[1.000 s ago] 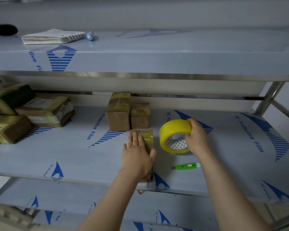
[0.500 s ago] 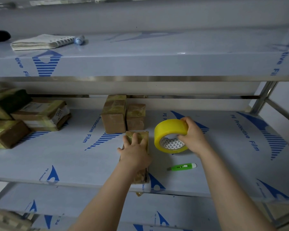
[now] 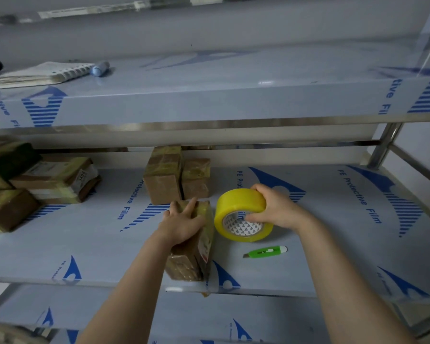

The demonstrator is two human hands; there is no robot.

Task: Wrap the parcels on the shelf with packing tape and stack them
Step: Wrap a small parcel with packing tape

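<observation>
A steel shelving rack fills the view: upper shelf (image 3: 209, 100), middle shelf (image 3: 85, 244) and lower shelf (image 3: 184, 319), all covered in pale grey-blue film (printed "PE Protective Film", with blue striped triangles). Bare polished metal shows on the right-hand post (image 3: 382, 147). Beyond it stands a pale wall (image 3: 422, 145). The light is dim and cool.

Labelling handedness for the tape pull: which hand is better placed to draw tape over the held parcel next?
Right, likely: the right hand grips the yellow packing-tape roll, close beside the brown tape-wrapped parcel; the left hand is occupied holding that parcel on the film-covered shelf.
</observation>
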